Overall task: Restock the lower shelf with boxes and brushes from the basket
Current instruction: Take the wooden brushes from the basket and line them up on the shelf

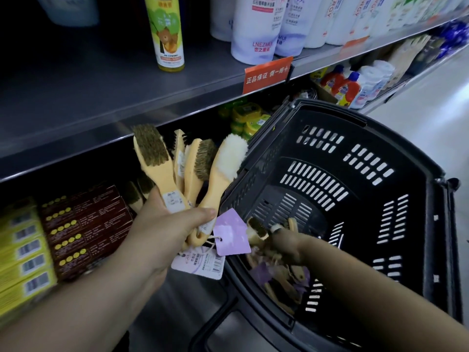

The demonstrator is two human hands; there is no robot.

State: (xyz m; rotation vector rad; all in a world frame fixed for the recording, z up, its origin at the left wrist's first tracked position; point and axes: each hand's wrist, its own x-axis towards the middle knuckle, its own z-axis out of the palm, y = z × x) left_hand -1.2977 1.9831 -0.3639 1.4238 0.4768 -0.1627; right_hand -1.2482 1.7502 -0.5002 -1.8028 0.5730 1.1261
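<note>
My left hand (165, 224) grips a bunch of several wooden brushes (187, 168) by their handles, held up in front of the lower shelf (177, 288). Lilac and white tags (232, 232) dangle from them. My right hand (284, 243) reaches into the black basket (380, 189) and holds a small wooden brush (257, 229) above a pile of more brushes (281, 280) at the basket's bottom. Dark brown boxes (86, 229) and yellow boxes (25, 255) lie stacked on the lower shelf at left.
The upper shelf (127, 97) carries a yellow spray can (166, 31) and white refill pouches (256, 26), with an orange price sign (267, 74) on its edge. Yellow-green tins (246, 120) and bottles (342, 85) stand further right on the lower shelf. Pale floor lies at right.
</note>
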